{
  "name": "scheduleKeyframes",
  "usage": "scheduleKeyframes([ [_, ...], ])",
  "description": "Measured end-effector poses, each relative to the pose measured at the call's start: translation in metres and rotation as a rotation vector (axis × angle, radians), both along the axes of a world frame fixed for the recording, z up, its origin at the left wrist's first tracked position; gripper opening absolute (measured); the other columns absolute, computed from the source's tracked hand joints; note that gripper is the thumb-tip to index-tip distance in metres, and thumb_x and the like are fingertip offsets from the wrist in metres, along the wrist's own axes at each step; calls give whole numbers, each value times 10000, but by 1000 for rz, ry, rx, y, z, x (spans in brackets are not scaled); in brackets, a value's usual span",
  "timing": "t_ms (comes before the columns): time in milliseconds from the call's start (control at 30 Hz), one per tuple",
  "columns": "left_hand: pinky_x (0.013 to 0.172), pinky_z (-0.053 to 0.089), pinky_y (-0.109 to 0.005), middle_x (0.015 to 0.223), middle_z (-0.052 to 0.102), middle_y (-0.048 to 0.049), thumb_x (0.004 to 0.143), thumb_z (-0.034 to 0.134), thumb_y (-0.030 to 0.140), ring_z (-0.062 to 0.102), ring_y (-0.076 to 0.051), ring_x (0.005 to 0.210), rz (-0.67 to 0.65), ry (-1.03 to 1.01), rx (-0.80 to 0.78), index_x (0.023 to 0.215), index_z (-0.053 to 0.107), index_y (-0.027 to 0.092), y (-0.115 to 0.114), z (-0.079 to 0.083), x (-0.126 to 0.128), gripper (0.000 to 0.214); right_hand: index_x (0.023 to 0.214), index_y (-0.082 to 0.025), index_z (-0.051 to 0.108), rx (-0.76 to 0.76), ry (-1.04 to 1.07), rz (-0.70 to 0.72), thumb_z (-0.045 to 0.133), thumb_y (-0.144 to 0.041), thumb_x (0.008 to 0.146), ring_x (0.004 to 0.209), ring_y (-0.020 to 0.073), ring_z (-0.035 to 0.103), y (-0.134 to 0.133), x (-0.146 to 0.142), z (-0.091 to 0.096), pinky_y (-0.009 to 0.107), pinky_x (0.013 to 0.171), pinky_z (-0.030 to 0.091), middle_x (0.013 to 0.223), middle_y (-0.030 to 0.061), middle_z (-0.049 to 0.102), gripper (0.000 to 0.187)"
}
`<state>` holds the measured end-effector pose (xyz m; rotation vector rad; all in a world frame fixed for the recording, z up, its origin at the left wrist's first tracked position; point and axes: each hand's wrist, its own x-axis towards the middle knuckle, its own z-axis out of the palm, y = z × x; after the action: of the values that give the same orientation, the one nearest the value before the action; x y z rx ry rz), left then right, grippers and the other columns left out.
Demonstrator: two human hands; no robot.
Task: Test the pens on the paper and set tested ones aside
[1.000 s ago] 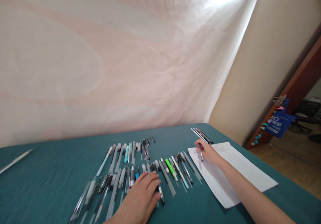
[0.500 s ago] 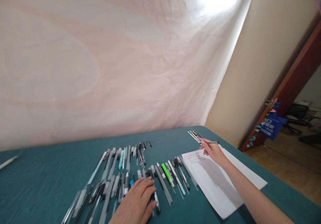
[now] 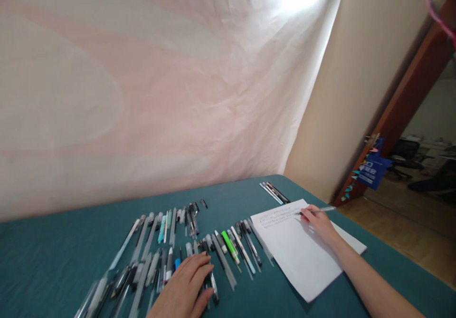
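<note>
My right hand pinches a slim pen over a white sheet of paper. The pen's tip end is at the lines of dark handwriting near the sheet's upper part. My left hand lies palm down with its fingers stretched out over several pens at the lower middle. It covers parts of them. A bright green highlighter and a white pen with a pale blue end lie just to the right of that hand.
Pens lie in two rough rows on the dark green tablecloth. A small group of pens is beyond the paper's top edge. A pale cloth hangs behind the table. A doorway with a blue bag is at the right.
My right hand has moved with the pen from above the sheet's top edge down to the written lines. My left hand stays over the pens. The view has turned slightly right.
</note>
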<state>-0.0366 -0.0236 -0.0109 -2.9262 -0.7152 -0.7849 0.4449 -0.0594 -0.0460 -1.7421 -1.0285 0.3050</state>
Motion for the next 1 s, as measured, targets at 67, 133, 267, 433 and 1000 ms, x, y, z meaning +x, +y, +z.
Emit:
scheduleKeyframes([
  [67, 913, 479, -350, 1225, 568, -34, 833, 510, 320, 554, -225, 1094, 5, -6, -2, 1189, 511, 271, 0, 0, 0, 359, 628, -173, 539, -3, -19, 2, 544, -437, 729, 439, 114, 477, 0, 1, -3, 220, 436, 350, 498, -14, 557, 282],
  [133, 909, 482, -350, 1223, 569, -32, 831, 511, 321, 556, -226, 1092, 1, -8, 2, 1185, 514, 270, 0, 1, 0, 357, 617, -177, 522, -4, -40, 8, 543, -424, 733, 433, 111, 466, 0, 0, -4, 220, 433, 343, 498, -18, 552, 274],
  [267, 901, 486, -368, 1220, 571, -36, 840, 498, 324, 558, -228, 1090, -2, 27, -3, 1188, 509, 268, -1, 3, 2, 352, 617, -177, 521, -6, -80, 17, 526, -406, 746, 431, 111, 458, 0, -1, -4, 222, 423, 331, 507, -19, 547, 263],
  [433, 902, 481, -383, 1232, 561, -37, 851, 485, 325, 548, -226, 1104, 4, 63, -11, 1196, 497, 270, -2, 7, 4, 349, 596, -175, 530, -13, -130, 26, 520, -369, 745, 453, 112, 462, 0, -1, -3, 225, 454, 345, 512, -26, 528, 245],
  [1000, 920, 470, -348, 1220, 573, -34, 833, 513, 324, 557, -223, 1090, -6, 6, -5, 1180, 514, 274, -1, 6, 2, 351, 611, -177, 535, -4, -120, 33, 536, -414, 736, 466, 117, 470, -3, -6, 3, 229, 468, 359, 522, -18, 549, 268],
])
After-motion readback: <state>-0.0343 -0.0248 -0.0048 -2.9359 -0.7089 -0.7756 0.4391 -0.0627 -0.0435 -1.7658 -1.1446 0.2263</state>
